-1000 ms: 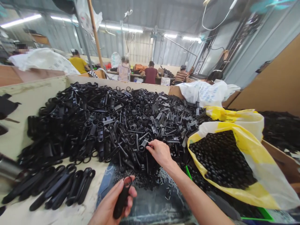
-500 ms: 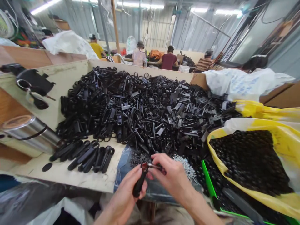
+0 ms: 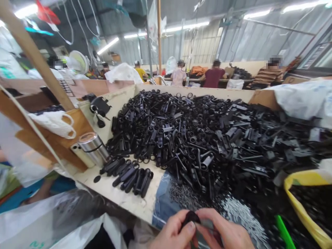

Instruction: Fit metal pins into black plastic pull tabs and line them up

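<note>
At the bottom of the head view, my left hand [image 3: 175, 232] is closed around a black plastic part [image 3: 192, 218], its thumb on the part's near side. Close beside it, my right hand [image 3: 224, 230] has its fingers bent against the same part; whether it pinches a small piece is hidden. Beyond my hands are a blue cloth [image 3: 164, 204], a pile of dark screws [image 3: 184, 193] and a pile of silvery screws [image 3: 242, 214]. A row of black handles [image 3: 132, 178] lies on the pale tabletop to the left.
A large heap of black parts [image 3: 181, 128] fills the bench. A steel flask [image 3: 94, 148] and keys [image 3: 97, 116] are at left. At right are a yellow bag [image 3: 293, 190] and a green tray edge [image 3: 285, 231]. Several people sit farther back.
The view has swung left, so the bench appears farther right. My hands are now lower in the picture and closer together, and the black part is turned and more covered by fingers.
</note>
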A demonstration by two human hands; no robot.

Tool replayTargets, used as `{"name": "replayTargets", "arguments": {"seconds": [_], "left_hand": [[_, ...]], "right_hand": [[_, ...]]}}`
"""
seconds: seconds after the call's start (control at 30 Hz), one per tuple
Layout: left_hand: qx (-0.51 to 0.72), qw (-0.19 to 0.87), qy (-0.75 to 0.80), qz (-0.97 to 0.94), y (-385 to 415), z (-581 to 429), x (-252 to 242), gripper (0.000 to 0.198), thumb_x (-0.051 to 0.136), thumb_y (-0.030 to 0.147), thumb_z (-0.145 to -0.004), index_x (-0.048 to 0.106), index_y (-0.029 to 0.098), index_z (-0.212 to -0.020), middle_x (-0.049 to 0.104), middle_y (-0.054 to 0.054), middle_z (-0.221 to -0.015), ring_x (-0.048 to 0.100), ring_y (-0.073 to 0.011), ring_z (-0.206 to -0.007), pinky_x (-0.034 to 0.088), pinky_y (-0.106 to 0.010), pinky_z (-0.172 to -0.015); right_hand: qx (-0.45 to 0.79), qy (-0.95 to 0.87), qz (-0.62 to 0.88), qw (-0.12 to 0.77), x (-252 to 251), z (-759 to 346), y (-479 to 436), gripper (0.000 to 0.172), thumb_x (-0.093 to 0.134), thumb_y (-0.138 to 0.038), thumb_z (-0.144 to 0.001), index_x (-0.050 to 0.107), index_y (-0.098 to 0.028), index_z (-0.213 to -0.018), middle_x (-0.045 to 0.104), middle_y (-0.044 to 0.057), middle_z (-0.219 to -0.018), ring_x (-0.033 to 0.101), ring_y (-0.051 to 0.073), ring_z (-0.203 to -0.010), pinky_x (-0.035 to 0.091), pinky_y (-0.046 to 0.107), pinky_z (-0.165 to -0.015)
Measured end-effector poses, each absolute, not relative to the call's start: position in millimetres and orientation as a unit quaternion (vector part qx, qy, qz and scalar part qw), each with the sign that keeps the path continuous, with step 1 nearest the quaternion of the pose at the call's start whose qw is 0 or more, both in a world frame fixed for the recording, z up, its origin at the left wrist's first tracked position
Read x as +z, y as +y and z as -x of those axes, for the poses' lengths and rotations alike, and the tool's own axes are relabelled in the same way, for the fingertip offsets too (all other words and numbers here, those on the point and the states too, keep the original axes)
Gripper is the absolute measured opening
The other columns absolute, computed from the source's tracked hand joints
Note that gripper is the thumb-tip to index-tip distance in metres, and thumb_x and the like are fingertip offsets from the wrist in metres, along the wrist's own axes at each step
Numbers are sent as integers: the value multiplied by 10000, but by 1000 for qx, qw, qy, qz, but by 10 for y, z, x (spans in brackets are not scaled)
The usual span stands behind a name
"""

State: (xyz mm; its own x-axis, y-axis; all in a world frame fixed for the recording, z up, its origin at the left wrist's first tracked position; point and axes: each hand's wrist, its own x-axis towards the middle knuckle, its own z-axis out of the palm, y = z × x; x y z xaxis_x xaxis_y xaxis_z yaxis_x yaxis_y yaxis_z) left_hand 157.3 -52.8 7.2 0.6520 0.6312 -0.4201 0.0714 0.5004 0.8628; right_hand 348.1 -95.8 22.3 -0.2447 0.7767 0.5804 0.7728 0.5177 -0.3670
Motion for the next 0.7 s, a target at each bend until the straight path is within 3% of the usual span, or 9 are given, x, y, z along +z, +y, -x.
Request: {"name": "replayTargets", "arguments": {"seconds": [0.07,0.17,0.3,0.4,0.53,0.7], "left_hand": [[183,742,404,-503,-594,-1562,118,642,681,704,-835,685,204,-1237,635,-6,-804,478,-115,-596,369,-238,-538],[204,684,447,-539,-660,-1540,126,608,690,562,-874,631,233,-1381,724,-87,-1116,636,-251,-989,534,-332,-808],[170,648,453,-588,-691,-1517,102,577,632,479,-905,605,214,-1417,653,-121,-1403,547,-314,-1301,426,-459,-1123],[140,617,440,-638,-687,-1512,135,472,579,449,-929,639,232,-1345,658,-98,-1406,544,-297,-1307,390,-455,-1151],[108,574,432,-687,-678,-1531,218,373,482,447,-977,659,225,-1219,739,-82,-1151,627,-265,-1092,477,-415,-1026],[92,529,421,-731,-698,-1512,261,468,368,470,-1025,587,214,-1349,713,-65,-951,636,-247,-953,503,-395,-956]], "right_hand": [[33,-767,512,385,263,-3466,-1019,196,440,-284,-1108,627,-230,-1136,785,36,-905,775,143,-692,596,179,-619],[25,-761,516,392,267,-3444,-1092,202,489,-191,-1079,675,-215,-1155,774,67,-971,773,162,-797,607,214,-703],[72,-746,522,406,196,-3455,-1171,209,500,-145,-1067,686,-179,-1158,744,71,-921,736,142,-738,587,199,-658],[108,-752,513,399,168,-3473,-1198,219,490,-150,-1072,691,-174,-1156,722,65,-892,715,135,-708,573,193,-634],[121,-750,519,393,184,-3460,-1211,228,486,-165,-1078,706,-177,-1138,702,55,-858,699,129,-669,557,188,-610],[153,-704,537,439,119,-3435,-1241,205,573,-219,-1049,723,-197,-1187,716,39,-844,696,142,-697,571,205,-665]]}}
